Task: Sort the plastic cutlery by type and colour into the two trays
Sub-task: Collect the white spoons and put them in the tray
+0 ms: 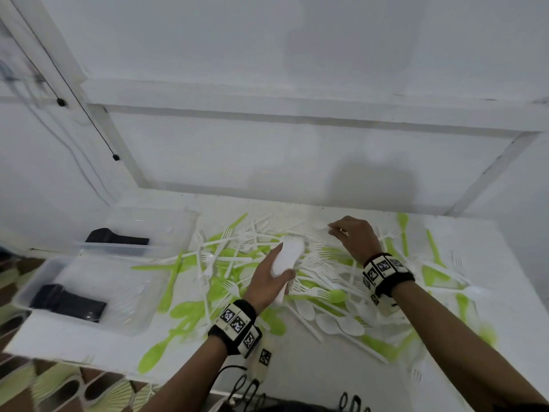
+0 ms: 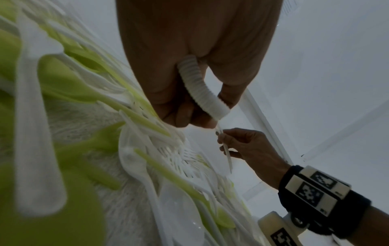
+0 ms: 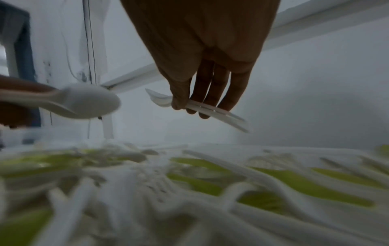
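Observation:
A tangled pile of white and green plastic forks and spoons (image 1: 315, 281) covers the white table. My left hand (image 1: 267, 279) hovers over the pile's middle and grips a nested stack of white spoons (image 1: 287, 257); the left wrist view shows that stack (image 2: 201, 86) edge-on in my curled fingers. My right hand (image 1: 337, 230) is at the pile's far side, pinching a single white spoon (image 3: 162, 99) between thumb and fingers (image 3: 212, 93), lifted off the pile. Two clear trays (image 1: 190, 224) (image 1: 139, 322) stand at the left.
Each tray holds a black block, one in the far tray (image 1: 118, 237) and one in the near tray (image 1: 68, 301); a few white pieces lie in the near tray. Green spoons (image 1: 402, 230) lie scattered at the right. A white wall and frame (image 1: 267, 114) rise behind the table.

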